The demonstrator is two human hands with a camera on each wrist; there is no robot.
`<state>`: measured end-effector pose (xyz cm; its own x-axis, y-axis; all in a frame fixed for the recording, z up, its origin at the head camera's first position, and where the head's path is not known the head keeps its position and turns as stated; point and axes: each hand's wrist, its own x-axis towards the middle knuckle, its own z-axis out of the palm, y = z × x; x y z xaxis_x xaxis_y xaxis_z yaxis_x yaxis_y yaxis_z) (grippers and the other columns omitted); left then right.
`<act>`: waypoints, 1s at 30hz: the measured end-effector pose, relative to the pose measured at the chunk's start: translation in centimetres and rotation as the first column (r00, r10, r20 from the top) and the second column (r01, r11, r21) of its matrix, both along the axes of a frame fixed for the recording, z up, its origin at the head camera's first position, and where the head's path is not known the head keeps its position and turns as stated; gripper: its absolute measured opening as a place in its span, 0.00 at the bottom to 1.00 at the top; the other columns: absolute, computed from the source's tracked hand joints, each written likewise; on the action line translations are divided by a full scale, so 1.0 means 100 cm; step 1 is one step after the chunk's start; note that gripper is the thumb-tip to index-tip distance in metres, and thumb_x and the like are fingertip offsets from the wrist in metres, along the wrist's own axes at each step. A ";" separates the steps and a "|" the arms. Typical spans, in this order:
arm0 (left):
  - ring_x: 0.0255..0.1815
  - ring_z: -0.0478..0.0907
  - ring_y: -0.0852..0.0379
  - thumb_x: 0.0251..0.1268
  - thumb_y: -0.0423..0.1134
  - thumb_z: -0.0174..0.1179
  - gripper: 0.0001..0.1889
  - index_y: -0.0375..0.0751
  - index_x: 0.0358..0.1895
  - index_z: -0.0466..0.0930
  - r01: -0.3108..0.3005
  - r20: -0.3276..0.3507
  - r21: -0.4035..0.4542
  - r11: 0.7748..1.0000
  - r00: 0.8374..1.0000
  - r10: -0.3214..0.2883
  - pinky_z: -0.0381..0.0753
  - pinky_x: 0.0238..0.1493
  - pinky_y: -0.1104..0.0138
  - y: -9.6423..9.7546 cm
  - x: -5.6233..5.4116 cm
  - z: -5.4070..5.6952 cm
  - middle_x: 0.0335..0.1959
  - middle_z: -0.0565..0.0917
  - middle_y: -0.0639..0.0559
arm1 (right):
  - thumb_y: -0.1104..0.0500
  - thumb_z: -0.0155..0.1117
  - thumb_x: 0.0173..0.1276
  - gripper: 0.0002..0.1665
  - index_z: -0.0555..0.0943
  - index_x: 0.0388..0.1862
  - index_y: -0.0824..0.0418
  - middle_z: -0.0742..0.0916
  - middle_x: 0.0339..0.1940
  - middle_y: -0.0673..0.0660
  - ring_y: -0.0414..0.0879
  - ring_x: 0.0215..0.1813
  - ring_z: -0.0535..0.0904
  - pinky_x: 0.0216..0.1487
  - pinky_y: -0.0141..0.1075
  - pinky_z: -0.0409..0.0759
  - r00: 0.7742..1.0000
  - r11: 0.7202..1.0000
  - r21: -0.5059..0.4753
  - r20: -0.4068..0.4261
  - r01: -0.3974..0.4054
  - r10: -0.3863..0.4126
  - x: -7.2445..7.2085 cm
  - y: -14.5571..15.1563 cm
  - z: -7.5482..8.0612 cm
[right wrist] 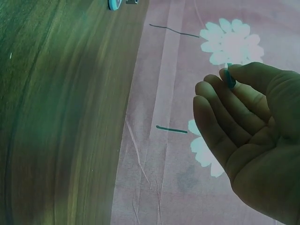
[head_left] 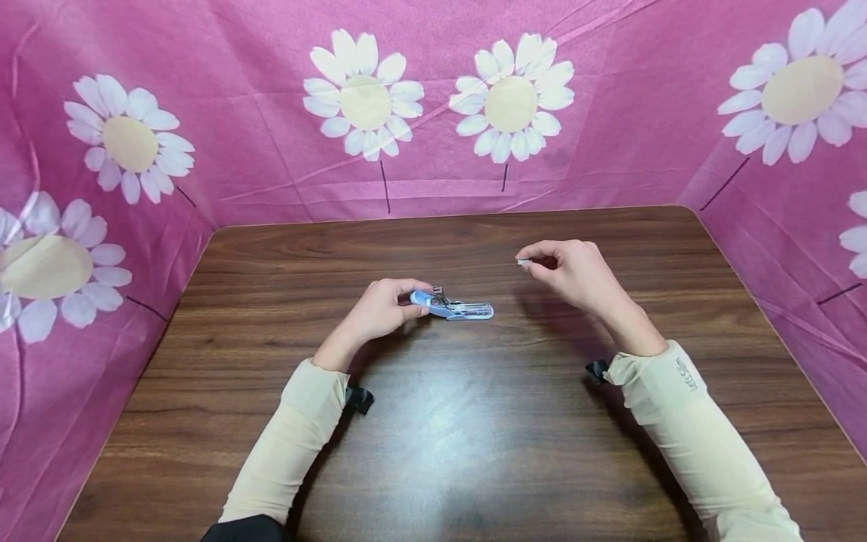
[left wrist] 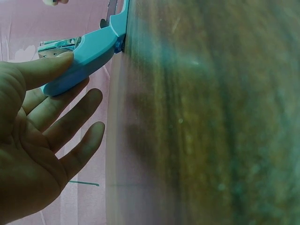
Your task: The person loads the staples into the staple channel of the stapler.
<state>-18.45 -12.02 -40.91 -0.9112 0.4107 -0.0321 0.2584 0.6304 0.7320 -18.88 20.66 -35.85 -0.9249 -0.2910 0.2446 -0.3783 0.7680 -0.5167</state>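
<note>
A light blue stapler point(head_left: 469, 311) lies opened up near the middle of the table, its metal parts showing. My left hand point(head_left: 387, 307) pinches its left end between thumb and fingers. In the left wrist view the thumb presses the blue casing point(left wrist: 92, 55) from one side, and the lower fingers are spread loosely. To the right, my right hand point(head_left: 576, 272) is raised above the table, apart from the stapler. Between its thumb and index fingertip it pinches a small narrow piece point(right wrist: 230, 78), which looks like a short strip of staples; the fingertips hide part of it.
The brown wood-grain table point(head_left: 433, 436) extends around both hands. A pink cloth point(head_left: 440, 181) with large white flowers hangs behind the table's far edge and along both sides. Black wrist straps point(head_left: 360, 400) show below the sleeves.
</note>
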 end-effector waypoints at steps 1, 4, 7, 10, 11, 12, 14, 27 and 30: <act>0.31 0.75 0.59 0.64 0.42 0.70 0.18 0.49 0.57 0.86 0.000 0.000 0.000 1.000 1.000 0.000 0.75 0.48 0.64 0.000 0.000 0.000 0.43 0.90 0.54 | 0.56 0.67 0.71 0.08 0.90 0.45 0.51 0.93 0.37 0.50 0.40 0.36 0.84 0.40 0.29 0.76 1.000 1.000 -0.002 -0.002 -0.002 0.002 0.000 -0.001 0.000; 0.30 0.76 0.60 0.64 0.42 0.70 0.18 0.49 0.57 0.86 0.002 0.006 0.002 1.000 1.000 -0.002 0.75 0.48 0.64 0.000 0.000 0.001 0.43 0.90 0.54 | 0.57 0.68 0.70 0.08 0.90 0.45 0.53 0.93 0.37 0.51 0.40 0.37 0.85 0.39 0.29 0.76 1.000 1.000 -0.005 -0.014 -0.020 0.020 -0.001 -0.003 -0.002; 0.26 0.76 0.61 0.64 0.42 0.69 0.18 0.49 0.57 0.86 0.002 0.014 0.000 1.000 1.000 -0.002 0.76 0.48 0.63 -0.001 0.000 0.001 0.41 0.89 0.54 | 0.58 0.69 0.70 0.08 0.90 0.45 0.54 0.93 0.36 0.51 0.41 0.37 0.85 0.39 0.29 0.77 0.999 0.999 -0.008 -0.019 -0.031 0.031 -0.001 -0.005 -0.004; 0.25 0.75 0.61 0.65 0.43 0.69 0.18 0.50 0.58 0.86 0.002 0.016 -0.004 1.000 1.000 -0.002 0.76 0.48 0.62 0.000 -0.001 0.001 0.42 0.89 0.54 | 0.58 0.69 0.70 0.08 0.90 0.45 0.55 0.93 0.36 0.51 0.42 0.36 0.85 0.39 0.31 0.77 0.999 0.999 -0.009 -0.013 -0.037 0.037 -0.002 -0.007 -0.006; 0.25 0.75 0.60 0.65 0.43 0.69 0.18 0.50 0.58 0.86 0.001 0.015 -0.006 1.000 1.000 -0.001 0.76 0.48 0.62 0.000 -0.001 0.001 0.42 0.89 0.54 | 0.58 0.68 0.70 0.09 0.90 0.45 0.55 0.93 0.36 0.52 0.42 0.36 0.85 0.39 0.31 0.77 0.999 0.999 -0.009 -0.011 -0.040 0.040 -0.002 -0.008 -0.006; 0.25 0.75 0.60 0.65 0.43 0.69 0.18 0.50 0.58 0.86 0.001 0.015 -0.007 1.000 1.000 -0.001 0.76 0.48 0.62 0.000 -0.001 0.002 0.42 0.89 0.54 | 0.58 0.68 0.70 0.09 0.90 0.45 0.55 0.93 0.36 0.52 0.42 0.36 0.85 0.40 0.32 0.77 0.999 0.999 -0.007 -0.011 -0.044 0.044 -0.002 -0.008 -0.006; 0.25 0.76 0.60 0.65 0.43 0.69 0.18 0.50 0.58 0.86 0.001 0.015 -0.007 1.000 1.000 0.000 0.76 0.48 0.62 0.000 -0.001 0.002 0.43 0.89 0.54 | 0.58 0.68 0.70 0.09 0.90 0.46 0.54 0.93 0.36 0.51 0.42 0.36 0.85 0.40 0.34 0.78 0.999 0.999 -0.004 -0.009 -0.046 0.046 -0.003 -0.009 -0.007; 0.21 0.76 0.62 0.64 0.43 0.69 0.18 0.49 0.58 0.86 0.001 0.020 0.005 1.000 1.000 -0.001 0.77 0.46 0.63 0.000 0.000 0.003 0.41 0.89 0.53 | 0.57 0.67 0.70 0.09 0.90 0.46 0.54 0.93 0.37 0.52 0.43 0.37 0.85 0.42 0.41 0.78 0.998 0.998 0.004 -0.007 -0.065 0.065 -0.003 -0.020 -0.010; 0.24 0.76 0.62 0.64 0.43 0.69 0.18 0.49 0.58 0.86 0.003 0.013 0.002 1.000 1.000 -0.003 0.76 0.47 0.63 0.000 0.000 0.003 0.42 0.89 0.54 | 0.57 0.67 0.70 0.09 0.90 0.46 0.54 0.93 0.38 0.52 0.43 0.36 0.84 0.42 0.40 0.78 0.998 0.998 0.000 0.010 -0.062 0.062 -0.002 -0.022 -0.010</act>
<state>-18.44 -11.99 -40.60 -0.9097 0.4131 -0.0427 0.2508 0.6284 0.7364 -19.12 18.48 -36.83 -0.9075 -0.3477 0.2357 -0.4200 0.7433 -0.5206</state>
